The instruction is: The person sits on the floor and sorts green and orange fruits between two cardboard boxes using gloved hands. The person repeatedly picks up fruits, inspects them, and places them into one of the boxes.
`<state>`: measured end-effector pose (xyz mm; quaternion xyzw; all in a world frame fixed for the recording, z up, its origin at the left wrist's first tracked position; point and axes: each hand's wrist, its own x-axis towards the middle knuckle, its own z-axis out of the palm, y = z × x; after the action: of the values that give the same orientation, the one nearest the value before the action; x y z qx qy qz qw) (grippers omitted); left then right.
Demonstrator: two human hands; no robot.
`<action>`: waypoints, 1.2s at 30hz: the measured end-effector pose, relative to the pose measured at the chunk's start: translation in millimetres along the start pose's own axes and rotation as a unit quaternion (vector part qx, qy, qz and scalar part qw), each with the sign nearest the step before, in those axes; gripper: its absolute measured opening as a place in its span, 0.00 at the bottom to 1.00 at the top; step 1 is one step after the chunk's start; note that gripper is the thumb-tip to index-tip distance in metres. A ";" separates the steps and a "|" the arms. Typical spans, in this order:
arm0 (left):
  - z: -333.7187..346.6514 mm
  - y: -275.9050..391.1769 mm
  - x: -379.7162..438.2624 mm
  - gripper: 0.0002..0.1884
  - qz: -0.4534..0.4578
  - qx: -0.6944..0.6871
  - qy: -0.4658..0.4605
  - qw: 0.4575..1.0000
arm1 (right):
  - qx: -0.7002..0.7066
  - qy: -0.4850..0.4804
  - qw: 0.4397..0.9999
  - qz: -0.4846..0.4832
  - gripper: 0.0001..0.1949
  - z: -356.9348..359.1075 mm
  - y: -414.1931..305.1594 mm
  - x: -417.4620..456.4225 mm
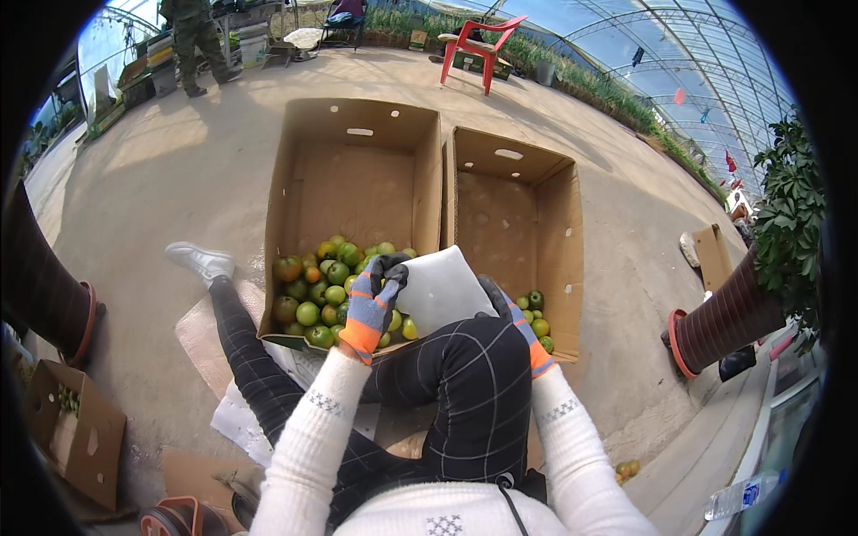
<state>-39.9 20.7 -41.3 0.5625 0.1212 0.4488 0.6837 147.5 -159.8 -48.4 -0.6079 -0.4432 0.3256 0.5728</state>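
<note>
My left hand, in a grey and orange glove with dark fingers, pinches the left edge of a white sheet, perhaps foam. At the sheet's right edge is my right hand, gloved alike, with its fingers along that edge; my raised knee partly hides it. Under the left hand stands a large open cardboard box with many green and reddish tomatoes heaped at its near end. Beside it, a narrower cardboard box holds several green tomatoes in its near right corner.
Tall dark planters flank me on both sides. A smaller cardboard box with green fruit stands at lower left. A plastic bottle and a few tomatoes lie at lower right. Farther off are a red chair and a standing person.
</note>
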 end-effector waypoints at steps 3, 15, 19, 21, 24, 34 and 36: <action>0.2 42.7 24.4 0.11 0.021 0.003 0.000 1.000 | -0.010 -0.004 0.999 -0.035 0.34 -6.8 -33.9 6.0; -25.1 48.6 45.8 0.10 0.094 -0.093 0.176 0.975 | -0.421 0.224 0.879 0.015 0.18 -42.1 -135.3 16.7; -13.9 57.5 46.8 0.10 0.001 -0.106 0.185 0.977 | -0.269 0.111 0.936 -0.197 0.25 -49.6 -126.2 3.5; -14.2 46.9 50.2 0.11 -0.008 -0.104 0.175 0.979 | -0.398 0.099 0.871 -0.269 0.32 -20.5 -140.7 1.5; 1.6 40.5 45.0 0.10 -0.013 -0.088 0.153 0.984 | -0.405 0.049 0.868 -0.282 0.32 -6.9 -154.8 -5.1; 57.0 76.9 5.9 0.27 -0.143 0.010 -0.024 0.989 | -0.277 0.210 0.918 -0.192 0.14 -6.3 -123.9 0.1; 73.8 81.5 6.4 0.20 -0.130 0.058 -0.024 0.990 | -0.240 0.207 0.935 -0.162 0.12 -21.7 -126.2 -2.7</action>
<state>-25.6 -26.2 57.3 0.5910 0.2024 0.3352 0.7053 145.1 -177.3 78.4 -0.7008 -0.4723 -0.0208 0.5342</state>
